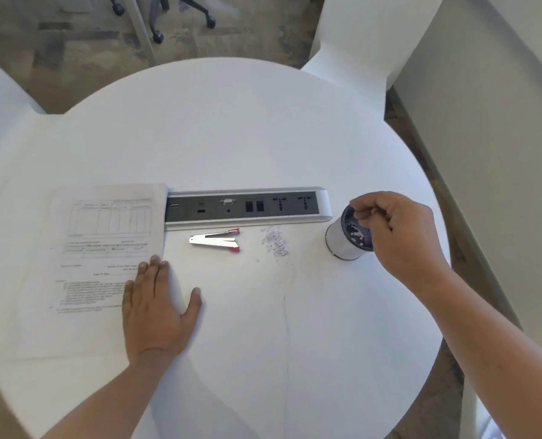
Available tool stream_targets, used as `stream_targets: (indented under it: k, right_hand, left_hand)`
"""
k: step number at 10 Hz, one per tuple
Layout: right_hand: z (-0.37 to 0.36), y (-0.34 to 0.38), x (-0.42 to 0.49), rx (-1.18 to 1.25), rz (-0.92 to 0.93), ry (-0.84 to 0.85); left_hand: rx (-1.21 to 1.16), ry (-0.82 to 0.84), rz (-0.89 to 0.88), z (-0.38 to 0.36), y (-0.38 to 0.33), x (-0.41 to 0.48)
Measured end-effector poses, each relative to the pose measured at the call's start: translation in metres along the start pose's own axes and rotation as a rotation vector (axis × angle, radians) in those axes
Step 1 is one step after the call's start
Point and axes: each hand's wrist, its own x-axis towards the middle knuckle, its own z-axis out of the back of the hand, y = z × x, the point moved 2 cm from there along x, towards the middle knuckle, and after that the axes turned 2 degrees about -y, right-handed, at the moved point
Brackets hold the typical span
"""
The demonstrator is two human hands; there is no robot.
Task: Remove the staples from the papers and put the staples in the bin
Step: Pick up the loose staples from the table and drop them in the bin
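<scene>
Left hand (160, 307) is closest, lying flat with straight fingers on the right edge of the papers (105, 248), so it's pressing, not gripping. The papers sit on the left side of the counter (263, 137), with their top corner lapping over the end of the socket strip (247, 205).

Right hand (399, 229) is over at the little bin (339, 245), fingers curled, thumb and forefinger pinched together right above the opening. My guess is a staple is in that pinch, but it's way too tiny to actually make out. The bin already has a bunch of bits in it.

Stuff that could go sideways from here:

- The bin's opening is small and the hand covers part of it. Let go a bit off-centre and the staple bounces off the rim onto the white counter, where it's a pain to spot.
- The bin looks light and stands near the counter edge. A knuckle bump on the way out could tip it and dump everything.
- That loose pile of bits (276, 241) lies between the bin and the staple remover (215, 240). A forearm sweeping back toward the remover could scatter it, maybe into the sockets just beside it.
- If the flat hand lifts, the sheets may slide.
</scene>
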Motion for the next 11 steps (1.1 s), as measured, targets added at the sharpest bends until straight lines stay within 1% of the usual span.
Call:
stream_targets:
  k: [1,2,3,4,7,8,9,10,11]
  right_hand:
    - [-0.025,0.008,-0.019,-0.030,0.133,0.062]
    - [-0.063,0.001,-0.040,-0.146,0.247,0.225]
    - [-0.098,-0.009,-0.054,-0.220,0.237,0.347]
    - [-0.122,-0.011,-0.045,-0.253,0.250,0.373]
    - [-0.166,-0.010,0.003,-0.416,0.257,0.340]
    - [-0.173,-0.006,0.001,-0.428,0.322,0.339]
    - [-0.176,-0.003,-0.005,-0.410,0.438,0.360]
    - [-0.176,-0.005,-0.014,-0.395,0.603,0.410]
    - [-0.170,-0.012,-0.021,-0.462,0.656,0.456]
  left_hand:
    - [-0.002,-0.011,0.006,0.001,0.001,-0.002]
    - [-0.005,-0.020,0.006,0.001,0.001,-0.003]
    - [-0.010,-0.024,0.010,0.000,0.001,-0.003]
    - [-0.011,-0.024,0.010,-0.001,0.001,-0.003]
    - [-0.020,-0.029,0.012,-0.003,0.004,-0.002]
    - [-0.014,-0.029,0.017,-0.002,0.004,-0.003]
    - [-0.009,-0.027,0.018,-0.002,0.004,-0.002]
    - [-0.008,-0.024,0.019,-0.001,0.004,-0.002]
    - [-0.012,-0.028,0.018,-0.001,0.003,-0.002]
